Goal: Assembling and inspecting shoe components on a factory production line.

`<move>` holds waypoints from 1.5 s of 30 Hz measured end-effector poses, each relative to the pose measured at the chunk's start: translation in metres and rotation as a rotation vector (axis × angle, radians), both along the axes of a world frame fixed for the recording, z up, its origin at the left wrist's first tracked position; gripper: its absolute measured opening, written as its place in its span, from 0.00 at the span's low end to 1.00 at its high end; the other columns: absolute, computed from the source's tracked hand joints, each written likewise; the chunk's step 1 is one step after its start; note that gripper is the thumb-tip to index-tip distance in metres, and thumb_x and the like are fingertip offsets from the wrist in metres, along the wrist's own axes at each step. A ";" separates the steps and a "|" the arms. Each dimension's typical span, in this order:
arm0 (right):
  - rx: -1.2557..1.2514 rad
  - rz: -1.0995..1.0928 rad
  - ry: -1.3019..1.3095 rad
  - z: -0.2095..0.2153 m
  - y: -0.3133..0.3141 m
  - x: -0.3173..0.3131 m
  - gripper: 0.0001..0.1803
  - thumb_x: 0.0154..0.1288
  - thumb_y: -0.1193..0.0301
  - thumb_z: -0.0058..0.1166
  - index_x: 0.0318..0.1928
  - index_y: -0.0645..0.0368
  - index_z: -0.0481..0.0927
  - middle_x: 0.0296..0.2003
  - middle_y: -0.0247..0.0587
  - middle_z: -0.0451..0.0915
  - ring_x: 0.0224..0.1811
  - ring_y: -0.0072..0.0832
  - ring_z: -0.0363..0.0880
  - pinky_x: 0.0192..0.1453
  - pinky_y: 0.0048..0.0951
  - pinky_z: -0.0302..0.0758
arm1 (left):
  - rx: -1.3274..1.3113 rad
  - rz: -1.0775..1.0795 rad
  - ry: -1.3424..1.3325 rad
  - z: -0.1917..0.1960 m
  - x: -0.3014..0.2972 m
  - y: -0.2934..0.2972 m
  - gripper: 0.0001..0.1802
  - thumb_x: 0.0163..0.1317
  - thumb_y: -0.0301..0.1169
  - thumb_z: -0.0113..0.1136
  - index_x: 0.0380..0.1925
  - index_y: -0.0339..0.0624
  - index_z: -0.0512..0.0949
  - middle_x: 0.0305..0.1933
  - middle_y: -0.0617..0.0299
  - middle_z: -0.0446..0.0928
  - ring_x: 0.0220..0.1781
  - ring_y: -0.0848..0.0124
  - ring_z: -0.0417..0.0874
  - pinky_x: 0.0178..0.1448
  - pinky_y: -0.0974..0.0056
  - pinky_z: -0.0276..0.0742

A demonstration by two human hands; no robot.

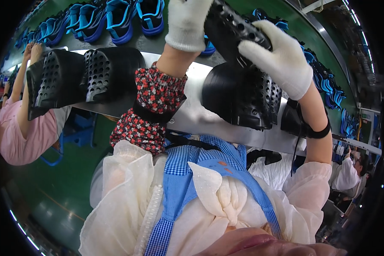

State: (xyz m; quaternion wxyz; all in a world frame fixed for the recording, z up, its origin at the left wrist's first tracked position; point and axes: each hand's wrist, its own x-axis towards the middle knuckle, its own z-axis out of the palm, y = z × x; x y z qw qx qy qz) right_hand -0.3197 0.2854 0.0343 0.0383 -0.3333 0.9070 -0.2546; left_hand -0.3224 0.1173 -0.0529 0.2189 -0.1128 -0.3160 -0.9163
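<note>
A black shell with rows of round holes along one side (232,30) is held up, tilted, over the metal bench at the top of the head view. My right hand (281,59), in a white knit glove, grips its right end, thumb below and fingers above. At its upper left side is my left hand (187,23), also gloved and closed against it; the fingertips run behind the shell and past the picture's upper edge. Below the held shell, a similar black perforated shell (234,96) stands on the bench.
More black perforated shells (115,70) stand on the bench (192,91) to the left. Black-and-blue shoes (119,23) line the green surface beyond. A person in pink (27,132) works at far left, another in white (345,173) at far right. A black cable hangs by my right forearm.
</note>
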 end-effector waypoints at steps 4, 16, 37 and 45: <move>0.092 0.030 0.107 -0.001 -0.019 -0.031 0.21 0.60 0.57 0.58 0.45 0.63 0.79 0.26 0.46 0.79 0.29 0.29 0.80 0.38 0.30 0.75 | 0.061 0.001 -0.116 -0.011 -0.030 -0.018 0.09 0.68 0.38 0.56 0.36 0.46 0.76 0.33 0.68 0.76 0.33 0.77 0.78 0.37 0.70 0.76; 0.460 0.072 -0.039 -0.054 -0.001 -0.096 0.25 0.59 0.53 0.49 0.33 0.66 0.81 0.23 0.56 0.78 0.30 0.48 0.81 0.39 0.39 0.78 | -1.423 0.482 -0.336 -0.143 -0.104 -0.051 0.28 0.55 0.42 0.63 0.55 0.41 0.75 0.56 0.48 0.76 0.59 0.52 0.75 0.63 0.57 0.71; 0.797 0.140 -0.204 -0.162 -0.076 -0.152 0.26 0.64 0.50 0.51 0.36 0.65 0.84 0.29 0.53 0.83 0.33 0.43 0.85 0.40 0.40 0.81 | -1.507 0.520 -0.775 -0.098 -0.045 -0.005 0.17 0.60 0.44 0.57 0.35 0.43 0.82 0.37 0.49 0.80 0.42 0.52 0.81 0.46 0.53 0.77; 0.784 0.040 -0.596 -0.165 -0.101 -0.160 0.26 0.58 0.61 0.57 0.50 0.71 0.77 0.37 0.55 0.84 0.34 0.39 0.87 0.42 0.34 0.83 | -1.839 -0.178 -0.720 -0.116 -0.035 0.021 0.24 0.57 0.48 0.57 0.45 0.43 0.81 0.47 0.54 0.80 0.50 0.56 0.81 0.55 0.57 0.77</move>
